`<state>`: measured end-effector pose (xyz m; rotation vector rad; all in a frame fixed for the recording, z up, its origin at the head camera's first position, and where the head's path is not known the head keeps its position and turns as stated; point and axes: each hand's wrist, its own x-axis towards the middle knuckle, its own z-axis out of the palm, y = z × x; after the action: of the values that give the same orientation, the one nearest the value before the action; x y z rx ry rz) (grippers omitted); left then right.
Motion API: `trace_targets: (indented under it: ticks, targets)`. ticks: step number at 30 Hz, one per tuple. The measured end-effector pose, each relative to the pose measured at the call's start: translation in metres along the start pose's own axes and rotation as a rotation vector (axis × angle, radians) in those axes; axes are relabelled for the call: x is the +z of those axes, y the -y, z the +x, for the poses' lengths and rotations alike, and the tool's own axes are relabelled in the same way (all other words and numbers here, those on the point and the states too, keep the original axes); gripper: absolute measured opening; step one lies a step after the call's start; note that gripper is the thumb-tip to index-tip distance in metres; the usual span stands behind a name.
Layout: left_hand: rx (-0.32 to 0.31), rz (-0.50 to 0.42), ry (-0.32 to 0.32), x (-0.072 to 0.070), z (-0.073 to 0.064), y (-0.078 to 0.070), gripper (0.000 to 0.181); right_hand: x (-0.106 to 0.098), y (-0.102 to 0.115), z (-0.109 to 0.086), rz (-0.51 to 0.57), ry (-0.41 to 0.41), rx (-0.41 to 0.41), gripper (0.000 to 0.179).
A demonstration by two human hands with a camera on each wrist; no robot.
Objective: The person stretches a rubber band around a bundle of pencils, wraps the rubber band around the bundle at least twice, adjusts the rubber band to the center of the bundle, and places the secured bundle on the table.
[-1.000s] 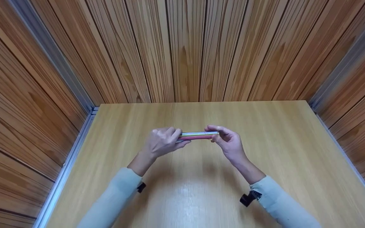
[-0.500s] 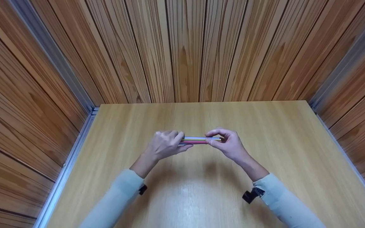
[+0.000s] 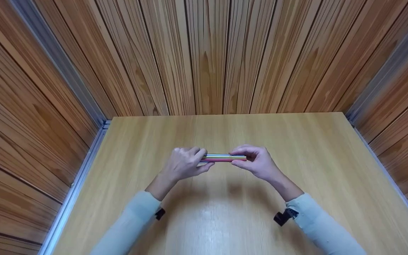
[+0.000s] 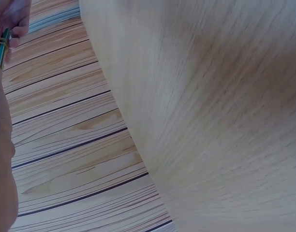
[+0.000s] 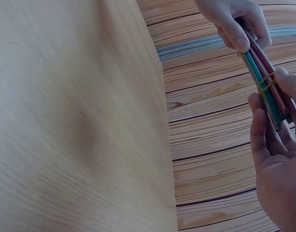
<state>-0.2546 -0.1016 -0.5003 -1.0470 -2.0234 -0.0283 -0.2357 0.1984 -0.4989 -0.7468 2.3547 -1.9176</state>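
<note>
A bundle of coloured pencils (image 3: 220, 158) lies level between the two hands, above the table, in the head view. My left hand (image 3: 183, 163) grips its left end, hiding that part. At the other end, my right hand (image 3: 258, 162) pinches the bundle between thumb and fingers. The right wrist view shows green and red pencils (image 5: 273, 104) with a yellowish rubber band (image 5: 267, 83) around them near my right thumb. There, the left hand (image 5: 233, 20) holds the far end. Only a small piece of the banded bundle (image 4: 0, 47) shows in the left wrist view.
Below the hands is a light wooden table (image 3: 211, 226). Wood-plank walls (image 3: 207, 56) stand at the back and both sides, with metal rails (image 3: 73, 180) along the table's edges. A small black camera (image 3: 284, 216) is on the right sleeve.
Both hands and the bundle have come slightly nearer the person. My right fingers have shifted along the bundle's right end, first inward, then partly apart. The left hand keeps its grip.
</note>
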Motion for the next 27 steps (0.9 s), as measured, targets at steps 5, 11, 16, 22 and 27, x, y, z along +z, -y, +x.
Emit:
trace_targets:
  ticks: [5, 11, 16, 22, 27]
  targets:
    - [-0.041, -0.073, 0.084, -0.006, 0.003, -0.003, 0.047, -0.002, -0.001, -0.001, -0.007, -0.027, -0.008, 0.026]
    - [-0.158, -0.319, 0.197, -0.014, 0.008, -0.001, 0.042, -0.009, 0.000, -0.003, -0.007, -0.099, 0.005, 0.024]
    - [-0.305, -0.673, 0.171, -0.016, 0.007, 0.004, 0.037, -0.017, 0.002, -0.003, 0.007, -0.112, 0.029, 0.024]
    - [-0.425, -0.904, 0.046, -0.013, 0.007, 0.001, 0.030, -0.023, 0.002, -0.003, 0.025, -0.126, 0.089, 0.028]
    - [-0.460, -0.966, -0.054, -0.010, 0.010, -0.003, 0.026, -0.022, 0.004, -0.002, 0.050, -0.142, 0.098, 0.028]
